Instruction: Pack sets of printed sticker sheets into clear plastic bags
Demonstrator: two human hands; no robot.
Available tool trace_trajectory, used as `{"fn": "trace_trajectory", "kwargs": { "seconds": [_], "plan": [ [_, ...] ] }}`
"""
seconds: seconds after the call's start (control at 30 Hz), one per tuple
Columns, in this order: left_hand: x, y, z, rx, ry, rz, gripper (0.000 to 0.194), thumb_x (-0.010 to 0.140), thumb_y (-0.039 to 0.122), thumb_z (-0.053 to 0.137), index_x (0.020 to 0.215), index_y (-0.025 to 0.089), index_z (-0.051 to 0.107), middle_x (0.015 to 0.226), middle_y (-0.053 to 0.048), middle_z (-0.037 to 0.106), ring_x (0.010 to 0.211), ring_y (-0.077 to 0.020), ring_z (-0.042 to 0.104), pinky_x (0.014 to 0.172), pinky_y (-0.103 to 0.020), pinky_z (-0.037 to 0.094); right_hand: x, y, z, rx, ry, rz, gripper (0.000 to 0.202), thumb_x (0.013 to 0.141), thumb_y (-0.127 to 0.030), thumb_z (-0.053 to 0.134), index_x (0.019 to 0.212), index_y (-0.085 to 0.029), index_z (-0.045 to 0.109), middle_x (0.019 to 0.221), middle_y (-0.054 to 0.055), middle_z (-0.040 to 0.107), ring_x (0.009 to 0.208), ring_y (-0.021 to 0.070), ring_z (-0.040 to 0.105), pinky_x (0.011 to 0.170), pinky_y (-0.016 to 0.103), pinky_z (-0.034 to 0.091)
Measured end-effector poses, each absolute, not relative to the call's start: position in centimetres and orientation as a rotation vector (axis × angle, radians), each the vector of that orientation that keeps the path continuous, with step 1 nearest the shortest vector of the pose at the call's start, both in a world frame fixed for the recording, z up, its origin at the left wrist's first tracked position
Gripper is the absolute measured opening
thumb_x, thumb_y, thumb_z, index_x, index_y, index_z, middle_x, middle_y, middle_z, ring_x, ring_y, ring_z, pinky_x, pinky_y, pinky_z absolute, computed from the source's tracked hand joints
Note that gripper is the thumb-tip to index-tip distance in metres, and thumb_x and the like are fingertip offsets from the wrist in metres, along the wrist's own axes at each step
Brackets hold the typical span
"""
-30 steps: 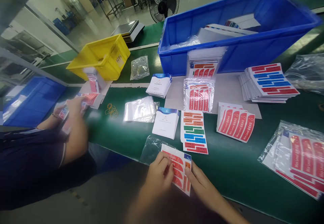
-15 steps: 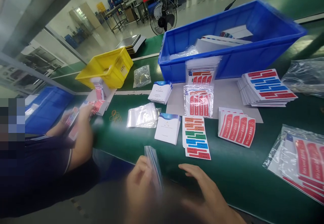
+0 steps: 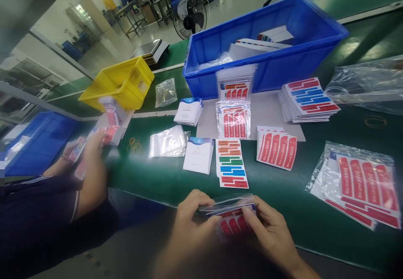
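Observation:
Low at the bench's near edge, a clear plastic bag (image 3: 233, 222) with red labels and a blue-edged sheet showing through it is tilted between my two hands. My left hand (image 3: 197, 218) pinches its left side near the mouth. My right hand (image 3: 267, 222) grips the right side, thumb across the front. Just beyond lie a strip sheet of orange, green, blue and red labels (image 3: 232, 163), a pile of white booklets with blue tops (image 3: 197, 156) and a fanned stack of red label sheets (image 3: 277, 148). Empty clear bags (image 3: 168, 141) lie to the left.
Behind stands a large blue bin (image 3: 267, 64) holding sheets, with filled bags (image 3: 233, 119) before it. A label stack (image 3: 310, 100) and more bagged labels (image 3: 362, 186) lie right. At left, a co-worker's hands (image 3: 96, 144) handle labels near a yellow bin (image 3: 119, 83) and rubber bands (image 3: 134, 145).
My right hand, open and apart before, now grips the bag's right side. The bag has turned from edge-on and shows red labels inside. My view has shifted slightly rightward.

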State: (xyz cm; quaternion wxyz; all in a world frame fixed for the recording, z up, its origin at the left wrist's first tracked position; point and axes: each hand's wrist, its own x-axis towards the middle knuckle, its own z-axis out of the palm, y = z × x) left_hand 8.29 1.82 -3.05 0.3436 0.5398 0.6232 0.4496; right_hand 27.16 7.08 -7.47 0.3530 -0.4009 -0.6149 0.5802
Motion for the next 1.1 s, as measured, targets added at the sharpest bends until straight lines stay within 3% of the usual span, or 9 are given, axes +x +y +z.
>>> {"fn": "trace_trajectory", "kwargs": {
  "seconds": [0.1, 0.37, 0.6, 0.83, 1.1],
  "plan": [
    [8.9, 2.3, -2.8, 1.369, 1.543, 1.122, 0.013, 0.081, 0.015, 0.064, 0.068, 0.017, 0.062, 0.064, 0.000, 0.059, 0.062, -0.0134, 0.053, 0.059, -0.025, 0.038, 27.4, 7.1, -7.2, -1.017, -1.570, 1.551, 0.029, 0.096, -0.039, 0.049, 0.086, -0.021, 0.069, 0.067, 0.001, 0.066, 0.064, 0.0176, 0.064, 0.057, 0.024, 0.051],
    [9.6, 2.6, -2.7, 1.437, 1.448, 1.097, 0.024, 0.084, 0.019, 0.059, 0.060, 0.016, 0.059, 0.059, -0.001, 0.054, 0.056, -0.0120, 0.048, 0.053, -0.026, 0.033, 28.0, 7.7, -6.9, -0.898, -1.542, 1.558, 0.021, 0.095, -0.030, 0.052, 0.084, -0.024, 0.069, 0.078, 0.001, 0.072, 0.070, 0.0155, 0.067, 0.067, 0.023, 0.052],
    [9.8, 2.6, -2.9, 1.378, 1.445, 0.996, 0.036, 0.088, 0.034, 0.056, 0.056, 0.017, 0.055, 0.057, -0.002, 0.052, 0.057, -0.0143, 0.048, 0.055, -0.029, 0.033, 28.3, 8.1, -7.1, -0.787, -1.529, 1.589, 0.024, 0.094, -0.028, 0.051, 0.079, -0.022, 0.069, 0.074, 0.001, 0.070, 0.067, 0.0155, 0.066, 0.064, 0.024, 0.050],
    [10.4, 3.5, -2.3, 1.516, 1.460, 0.809, 0.020, 0.085, 0.023, 0.058, 0.067, 0.016, 0.065, 0.062, -0.002, 0.059, 0.058, -0.0123, 0.051, 0.055, -0.026, 0.036, 27.9, 7.9, -7.3, -0.768, -1.589, 1.663, 0.022, 0.094, -0.029, 0.051, 0.078, -0.021, 0.065, 0.073, 0.002, 0.067, 0.064, 0.0154, 0.063, 0.061, 0.024, 0.049],
    [10.6, 3.5, -2.4, 1.540, 1.406, 0.874, 0.025, 0.088, 0.027, 0.060, 0.068, 0.015, 0.070, 0.062, -0.006, 0.065, 0.058, -0.0133, 0.056, 0.055, -0.026, 0.039, 27.9, 8.0, -6.8, -0.714, -1.722, 1.658, 0.027, 0.094, -0.027, 0.051, 0.074, -0.019, 0.068, 0.067, 0.003, 0.066, 0.061, 0.0145, 0.062, 0.059, 0.024, 0.047]
  ]
}}
